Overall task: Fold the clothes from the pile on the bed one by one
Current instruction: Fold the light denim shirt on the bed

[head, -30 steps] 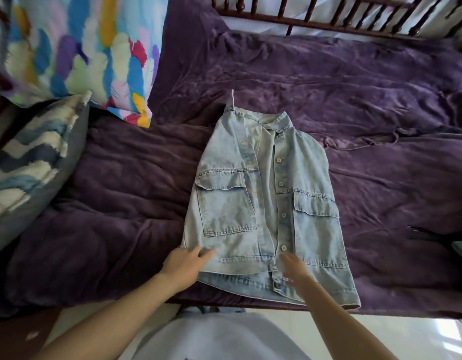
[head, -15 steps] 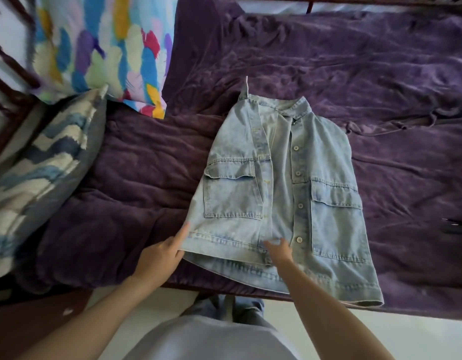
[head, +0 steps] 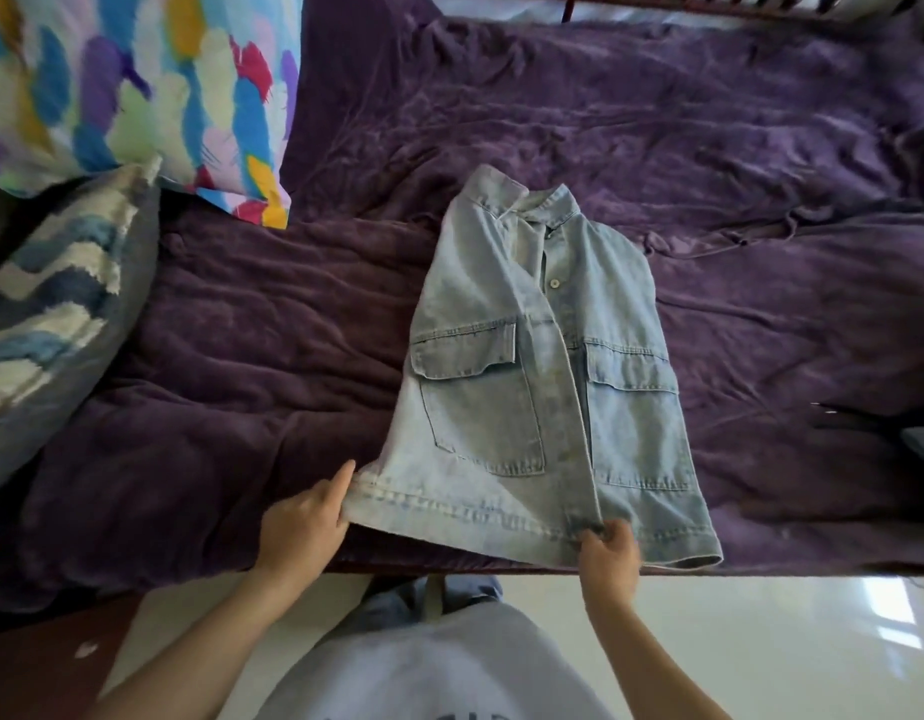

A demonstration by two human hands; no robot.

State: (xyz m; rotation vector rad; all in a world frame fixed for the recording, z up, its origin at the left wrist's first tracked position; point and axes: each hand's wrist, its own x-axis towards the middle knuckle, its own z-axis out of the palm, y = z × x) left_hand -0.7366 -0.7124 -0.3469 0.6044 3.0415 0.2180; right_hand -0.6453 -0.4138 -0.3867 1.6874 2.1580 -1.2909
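Note:
A light blue denim jacket [head: 543,376] lies front side up on the purple blanket [head: 273,356], collar away from me, sleeves tucked under, two chest pockets showing. My left hand [head: 306,522] grips the hem at its left corner, thumb on top. My right hand [head: 608,556] pinches the hem near the button placket, fingers curled round the edge. The hem reaches the near edge of the bed.
A bright feather-print pillow [head: 132,90] and a blue zigzag cushion [head: 49,309] lie at the left. A dark object [head: 865,423] pokes in at the right edge. A wooden bed rail [head: 709,2] runs along the far side. Glossy floor [head: 761,641] lies below the bed.
Both hands went from resting on the lower front of the jacket to taking hold of its hem. The left front panel now lies smoothed over the placket, and the view shifted left.

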